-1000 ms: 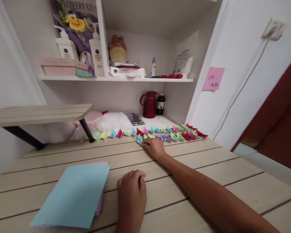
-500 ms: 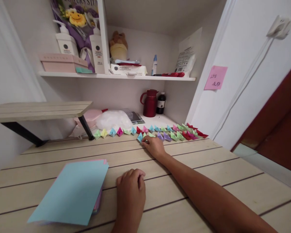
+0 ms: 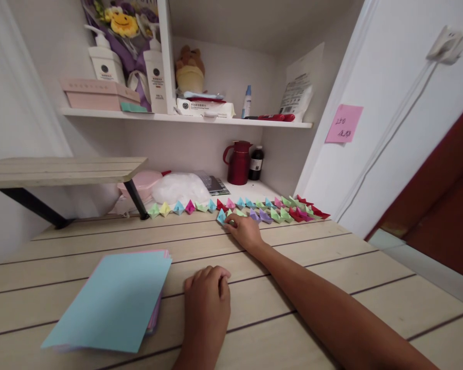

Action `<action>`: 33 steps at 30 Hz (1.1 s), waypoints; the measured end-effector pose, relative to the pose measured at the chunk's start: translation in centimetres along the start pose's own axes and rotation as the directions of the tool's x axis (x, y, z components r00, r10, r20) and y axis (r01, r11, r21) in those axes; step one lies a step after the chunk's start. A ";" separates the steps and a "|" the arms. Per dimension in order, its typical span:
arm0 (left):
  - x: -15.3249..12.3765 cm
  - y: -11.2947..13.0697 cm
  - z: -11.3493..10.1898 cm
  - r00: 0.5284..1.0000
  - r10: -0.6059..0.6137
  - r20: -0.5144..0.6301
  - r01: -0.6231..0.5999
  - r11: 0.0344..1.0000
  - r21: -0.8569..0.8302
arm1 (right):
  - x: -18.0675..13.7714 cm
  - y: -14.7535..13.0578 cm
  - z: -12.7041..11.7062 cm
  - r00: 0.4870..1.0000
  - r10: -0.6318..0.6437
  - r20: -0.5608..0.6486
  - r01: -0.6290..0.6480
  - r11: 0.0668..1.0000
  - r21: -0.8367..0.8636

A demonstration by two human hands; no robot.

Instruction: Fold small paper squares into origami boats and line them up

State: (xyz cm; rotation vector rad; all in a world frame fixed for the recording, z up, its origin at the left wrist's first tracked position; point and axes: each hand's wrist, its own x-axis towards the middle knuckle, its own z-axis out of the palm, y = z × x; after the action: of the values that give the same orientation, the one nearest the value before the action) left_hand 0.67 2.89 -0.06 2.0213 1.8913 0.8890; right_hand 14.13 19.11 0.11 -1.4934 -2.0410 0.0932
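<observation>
My right hand (image 3: 244, 230) reaches across the wooden tabletop (image 3: 293, 288), its thumb and fingers pinched at the right end of a light-blue paper boat (image 3: 221, 217). This boat stands at the left end of the front row of folded boats, where purple boats (image 3: 260, 216) and green boats (image 3: 281, 216) also stand. Behind runs a longer row with a magenta boat (image 3: 190, 206) and a yellow boat (image 3: 164, 208). My left hand (image 3: 207, 298) lies nearer me, its fingers curled in a loose fist with nothing showing in them. A stack of coloured paper (image 3: 111, 300), light blue on top, lies to its left.
A small wooden riser (image 3: 65, 172) with black legs stands at the left. Behind the boats are a plastic bag (image 3: 181, 188), a red thermos jug (image 3: 238, 163) and a dark bottle (image 3: 256, 163). A white shelf (image 3: 200, 119) overhangs the back.
The view has shifted very slightly. My right hand stays at the light-blue boat with almost no movement, and my left hand rests in the same place.
</observation>
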 end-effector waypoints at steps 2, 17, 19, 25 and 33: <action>0.1 0.0 0.1 1.000 0.004 -0.009 -0.004 1.000 -0.014 | -0.2 0.0 -0.1 1.000 -0.013 -0.005 0.013 1.000 0.007; 0.3 -1.2 -0.2 0.998 0.059 0.003 -0.058 0.990 -0.128 | -10.6 -1.2 -5.9 0.861 -0.410 0.302 0.347 0.906 0.242; 0.3 -1.2 -0.4 0.998 0.061 0.005 -0.060 0.991 -0.117 | -12.1 0.1 -7.3 0.850 -0.430 0.305 0.359 0.896 0.261; -0.2 -0.3 -0.4 0.996 0.091 0.005 -0.091 0.996 -0.014 | -14.1 1.9 -8.4 0.880 -0.401 0.255 0.330 0.902 0.278; -0.9 0.6 -0.5 0.987 0.157 0.027 -0.159 0.983 0.088 | -12.9 2.1 -8.7 0.975 -0.076 0.207 0.029 0.974 0.224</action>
State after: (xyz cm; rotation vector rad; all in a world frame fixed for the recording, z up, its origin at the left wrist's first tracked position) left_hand 0.91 1.82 0.46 2.2512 1.8110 0.8310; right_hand 22.69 6.02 0.95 -1.3387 -2.1566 0.4624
